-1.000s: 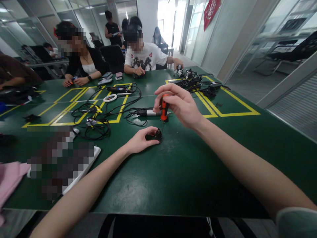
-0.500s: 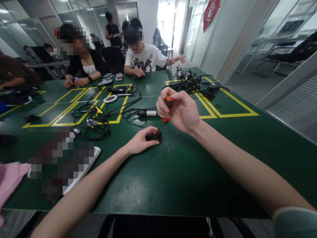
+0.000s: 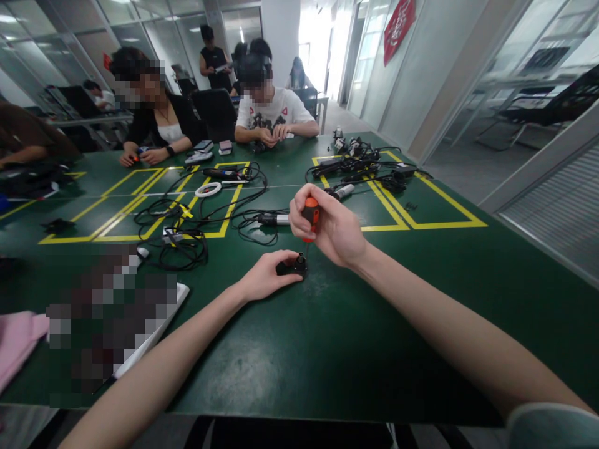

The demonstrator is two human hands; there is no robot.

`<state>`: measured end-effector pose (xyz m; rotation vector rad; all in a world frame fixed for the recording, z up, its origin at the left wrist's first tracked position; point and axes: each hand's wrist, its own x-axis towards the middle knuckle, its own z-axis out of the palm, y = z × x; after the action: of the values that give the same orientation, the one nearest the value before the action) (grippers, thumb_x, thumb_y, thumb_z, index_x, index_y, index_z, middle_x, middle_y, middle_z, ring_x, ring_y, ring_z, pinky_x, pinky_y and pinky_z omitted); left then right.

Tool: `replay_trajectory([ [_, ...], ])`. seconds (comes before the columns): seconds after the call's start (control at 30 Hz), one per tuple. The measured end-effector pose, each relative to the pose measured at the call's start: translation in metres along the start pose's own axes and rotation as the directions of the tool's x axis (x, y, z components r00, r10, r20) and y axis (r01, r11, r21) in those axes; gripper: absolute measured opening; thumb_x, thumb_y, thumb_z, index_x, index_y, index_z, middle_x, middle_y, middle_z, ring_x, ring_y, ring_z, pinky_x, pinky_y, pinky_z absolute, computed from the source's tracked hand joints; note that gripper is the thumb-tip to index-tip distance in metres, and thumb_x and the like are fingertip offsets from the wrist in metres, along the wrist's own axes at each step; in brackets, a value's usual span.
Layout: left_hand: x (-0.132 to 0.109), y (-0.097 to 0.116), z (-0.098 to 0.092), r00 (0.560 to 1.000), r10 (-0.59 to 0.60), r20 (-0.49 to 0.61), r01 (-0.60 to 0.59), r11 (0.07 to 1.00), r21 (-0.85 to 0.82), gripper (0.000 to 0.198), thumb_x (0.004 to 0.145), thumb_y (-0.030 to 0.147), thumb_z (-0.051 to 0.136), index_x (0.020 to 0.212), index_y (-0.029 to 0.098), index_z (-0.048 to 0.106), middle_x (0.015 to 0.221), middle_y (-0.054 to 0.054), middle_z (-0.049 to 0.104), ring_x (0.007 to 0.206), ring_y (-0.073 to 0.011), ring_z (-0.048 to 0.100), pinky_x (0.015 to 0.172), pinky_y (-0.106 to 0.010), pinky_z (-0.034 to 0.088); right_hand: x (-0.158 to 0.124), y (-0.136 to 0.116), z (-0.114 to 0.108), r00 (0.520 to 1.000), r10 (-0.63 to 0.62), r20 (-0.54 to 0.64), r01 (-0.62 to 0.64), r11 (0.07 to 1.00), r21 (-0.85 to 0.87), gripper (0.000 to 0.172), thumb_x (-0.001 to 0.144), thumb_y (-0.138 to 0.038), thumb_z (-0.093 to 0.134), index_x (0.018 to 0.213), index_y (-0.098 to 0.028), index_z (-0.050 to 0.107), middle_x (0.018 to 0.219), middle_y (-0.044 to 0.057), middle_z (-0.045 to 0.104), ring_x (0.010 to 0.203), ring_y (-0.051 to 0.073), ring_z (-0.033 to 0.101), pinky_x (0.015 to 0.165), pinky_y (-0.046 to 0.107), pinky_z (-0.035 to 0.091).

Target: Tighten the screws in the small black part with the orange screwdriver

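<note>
My right hand (image 3: pixel 330 224) is closed around the orange and black handle of a screwdriver (image 3: pixel 311 215). Its thin shaft points down at a small black part (image 3: pixel 299 267) on the green table (image 3: pixel 355 349). Whether the tip sits in a screw is too small to tell. My left hand (image 3: pixel 269 274) pinches the black part from the left, thumb on the near side and fingers on the far side. A short metal-coloured cylinder stands up from the top of that part.
Just beyond my hands lies a black and silver cylindrical tool (image 3: pixel 276 220) with its cable. Tangled black cables (image 3: pixel 178 243) are at left; more black gear (image 3: pixel 355 159) lies inside yellow tape at back right. A white tray (image 3: pixel 154 333) is at near left. Co-workers sit across the table.
My right hand and the screwdriver have come slightly down and left, the handle now more upright. My left hand still holds the black part. The co-worker opposite has drawn an outstretched arm back in.
</note>
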<state>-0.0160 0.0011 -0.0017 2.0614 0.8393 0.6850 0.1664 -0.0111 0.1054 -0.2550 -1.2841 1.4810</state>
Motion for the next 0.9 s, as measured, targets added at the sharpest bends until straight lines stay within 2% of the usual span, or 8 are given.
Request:
replay_trajectory([
  [0.1, -0.0007, 0.0009, 0.0013, 1.000, 0.012, -0.001, -0.012, 1.000, 0.029, 0.034, 0.090, 0.029, 0.080, 0.120, 0.016, 0.073, 0.116, -0.009, 0.078, 0.105, -0.0232, 0.071, 0.102, -0.038, 0.056, -0.0033, -0.0007, 0.0013, 1.000, -0.010, 0.015, 0.009, 0.999, 0.045, 0.029, 0.097, -0.047, 0.061, 0.087, -0.022, 0.051, 0.057, -0.010, 0.039, 0.046, 0.007, 0.025, 0.046, 0.021, 0.021],
  [0.17, -0.0016, 0.0018, 0.0018, 1.000, 0.018, 0.002, -0.018, 0.999, 0.033, 0.036, 0.090, 0.027, 0.079, 0.123, 0.017, 0.071, 0.120, -0.009, 0.077, 0.109, -0.0239, 0.071, 0.104, -0.039, 0.055, -0.0046, -0.0010, 0.0010, 1.000, -0.010, 0.018, 0.010, 0.999, 0.038, 0.026, 0.096, -0.041, 0.064, 0.088, -0.023, 0.047, 0.055, -0.011, 0.041, 0.045, 0.006, 0.024, 0.045, 0.020, 0.020],
  [0.3, -0.0038, 0.0043, 0.0017, 1.000, -0.016, -0.019, 0.015, 1.000, -0.020, 0.049, 0.087, 0.026, 0.082, 0.133, 0.021, 0.063, 0.117, -0.006, 0.077, 0.109, -0.0231, 0.071, 0.105, -0.040, 0.055, -0.0039, -0.0004, -0.0015, 1.000, 0.003, -0.004, -0.003, 1.000, -0.022, 0.029, 0.094, -0.041, 0.069, 0.084, -0.021, 0.050, 0.065, -0.005, 0.057, 0.048, 0.007, 0.043, 0.047, 0.022, 0.029],
  [0.4, -0.0047, 0.0059, 0.0014, 0.999, -0.030, -0.026, 0.029, 0.999, -0.029, 0.041, 0.087, 0.027, 0.083, 0.123, 0.020, 0.066, 0.113, -0.005, 0.077, 0.106, -0.0226, 0.071, 0.103, -0.039, 0.056, -0.0023, 0.0009, -0.0025, 0.999, 0.033, -0.019, -0.034, 0.999, -0.030, 0.036, 0.093, -0.049, 0.071, 0.083, -0.018, 0.057, 0.069, -0.003, 0.057, 0.052, 0.008, 0.048, 0.051, 0.023, 0.034],
  [0.57, -0.0048, 0.0069, 0.0011, 0.999, -0.034, -0.014, 0.034, 0.999, -0.003, 0.037, 0.088, 0.027, 0.081, 0.122, 0.019, 0.068, 0.117, -0.006, 0.076, 0.107, -0.0228, 0.070, 0.103, -0.040, 0.056, -0.0023, 0.0040, 0.0001, 0.998, 0.059, -0.005, -0.058, 0.998, 0.031, 0.042, 0.098, -0.055, 0.064, 0.078, -0.019, 0.056, 0.057, -0.007, 0.039, 0.049, 0.007, 0.029, 0.047, 0.021, 0.023],
  [0.73, -0.0045, 0.0065, -0.0003, 0.999, -0.032, -0.006, 0.032, 0.999, 0.011, 0.034, 0.090, 0.029, 0.079, 0.121, 0.018, 0.069, 0.117, -0.008, 0.077, 0.107, -0.0236, 0.070, 0.103, -0.040, 0.056, -0.0049, 0.0048, 0.0038, 0.999, 0.028, 0.040, -0.030, 0.999, 0.044, 0.041, 0.095, -0.058, 0.067, 0.087, -0.024, 0.046, 0.054, -0.012, 0.035, 0.045, 0.006, 0.020, 0.044, 0.018, 0.018],
  [0.8, -0.0043, 0.0062, -0.0008, 1.000, -0.027, 0.007, 0.027, 1.000, 0.013, 0.032, 0.091, 0.029, 0.078, 0.121, 0.018, 0.070, 0.119, -0.008, 0.077, 0.109, -0.0241, 0.071, 0.104, -0.041, 0.056, -0.0049, 0.0052, 0.0039, 0.999, 0.019, 0.033, -0.020, 0.999, 0.030, 0.041, 0.094, -0.055, 0.070, 0.086, -0.024, 0.044, 0.054, -0.012, 0.038, 0.045, 0.006, 0.023, 0.044, 0.018, 0.019],
  [0.9, -0.0043, 0.0053, -0.0007, 1.000, -0.027, 0.001, 0.027, 1.000, -0.009, 0.038, 0.090, 0.030, 0.078, 0.125, 0.019, 0.069, 0.120, -0.008, 0.078, 0.112, -0.0249, 0.072, 0.107, -0.042, 0.055, -0.0033, 0.0067, 0.0025, 1.000, 0.010, 0.009, -0.010, 1.000, 0.001, 0.041, 0.092, -0.056, 0.072, 0.085, -0.021, 0.051, 0.059, -0.008, 0.050, 0.046, 0.007, 0.036, 0.044, 0.019, 0.028],
])
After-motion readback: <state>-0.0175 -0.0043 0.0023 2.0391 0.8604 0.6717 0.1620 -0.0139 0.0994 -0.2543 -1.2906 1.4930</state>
